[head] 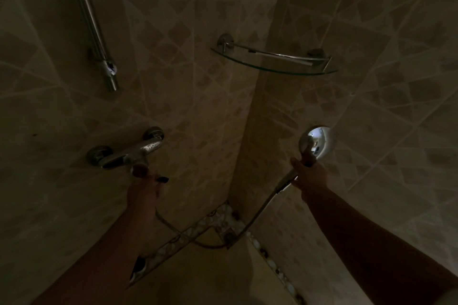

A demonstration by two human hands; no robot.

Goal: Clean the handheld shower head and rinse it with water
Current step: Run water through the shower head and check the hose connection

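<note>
Shower head [316, 141] gripped by right hand [309, 173]; left hand [146, 189] at mixer tap [128, 152]

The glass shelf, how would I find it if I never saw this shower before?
Look where the two tiled walls meet in the corner. The glass shelf sits across that corner, above the tap and the shower head. It is the only curved, see-through thing, with a thin metal rail along it.

Chrome shower head [316, 141] upright, back facing camera, hose [250, 223] attached.
</note>
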